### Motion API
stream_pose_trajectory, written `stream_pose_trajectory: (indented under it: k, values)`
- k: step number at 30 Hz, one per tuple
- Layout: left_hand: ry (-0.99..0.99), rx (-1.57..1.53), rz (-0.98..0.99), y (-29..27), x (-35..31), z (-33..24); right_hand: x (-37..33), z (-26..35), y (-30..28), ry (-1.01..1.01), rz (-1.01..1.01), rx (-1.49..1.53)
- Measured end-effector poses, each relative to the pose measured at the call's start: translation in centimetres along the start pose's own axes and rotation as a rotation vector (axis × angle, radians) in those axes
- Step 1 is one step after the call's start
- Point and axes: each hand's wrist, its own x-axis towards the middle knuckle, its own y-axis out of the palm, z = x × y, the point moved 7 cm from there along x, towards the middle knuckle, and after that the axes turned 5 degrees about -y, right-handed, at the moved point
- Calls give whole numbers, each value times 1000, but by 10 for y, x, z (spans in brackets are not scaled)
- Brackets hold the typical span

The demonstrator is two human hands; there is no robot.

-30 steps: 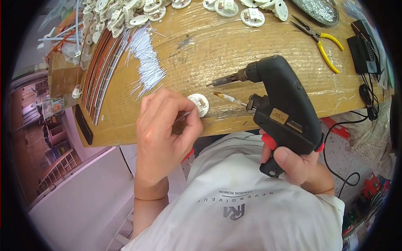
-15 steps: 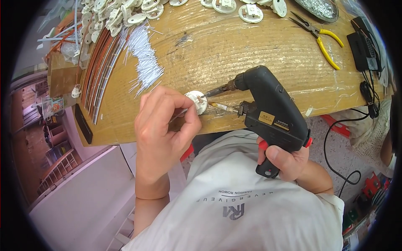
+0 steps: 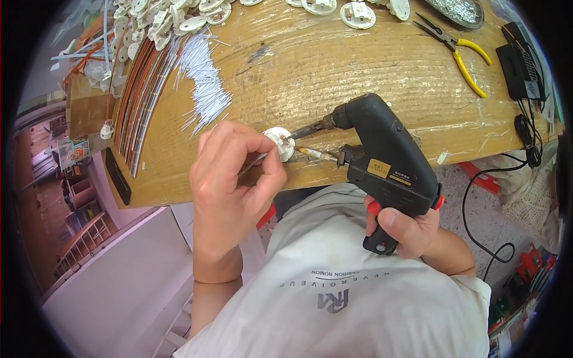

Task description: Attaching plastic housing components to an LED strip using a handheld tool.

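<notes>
My left hand point(image 3: 230, 188) is closed in a pinch, with a thin whitish wire point(image 3: 253, 163) showing between thumb and forefinger. Just past its fingertips a round white plastic part point(image 3: 280, 142) lies near the table's front edge. My right hand point(image 3: 409, 230) is wrapped around the handle of a black soldering gun point(image 3: 388, 140), fingers by its red trigger. The gun's dark tip point(image 3: 307, 130) meets the small metal piece on the round part. Below that tip, a slim pale tube point(image 3: 313, 153) mounted on the gun also points at the part. My left fingers partly hide the wire's end.
On the wooden table point(image 3: 310, 71) lie cut white wires point(image 3: 206, 80), long brown and white strips point(image 3: 146, 98) and piled white round parts point(image 3: 173, 18). Yellow-handled pliers point(image 3: 456, 45), a metal dish point(image 3: 459, 12) and a black adapter point(image 3: 519, 65) are at far right. A black cable point(image 3: 468, 209) hangs down.
Both hands stay almost in place. The soldering gun's tip and the round part have shifted very slightly; the wire is still pinched.
</notes>
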Motion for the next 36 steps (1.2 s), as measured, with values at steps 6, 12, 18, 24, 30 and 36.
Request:
stream_pose_trajectory:
  k: [6,12,18,24,30,36]
  values:
    - [3,4,3,0,0,0,-1,-1,0,35,1,3]
    - [-8,-3,3,-1,0,0,-3,-2,2,88,-15,15]
    - [-6,-7,4,0,0,0,-1,-2,-2,126,-179,137]
    - [-27,-15,1,1,0,1,-5,8,-1,4,-125,109]
    - [-23,-5,-4,-1,0,-2,-7,6,-5,4,-186,137]
    - [-26,2,-9,-2,-2,-4,0,13,0,-27,-141,124]
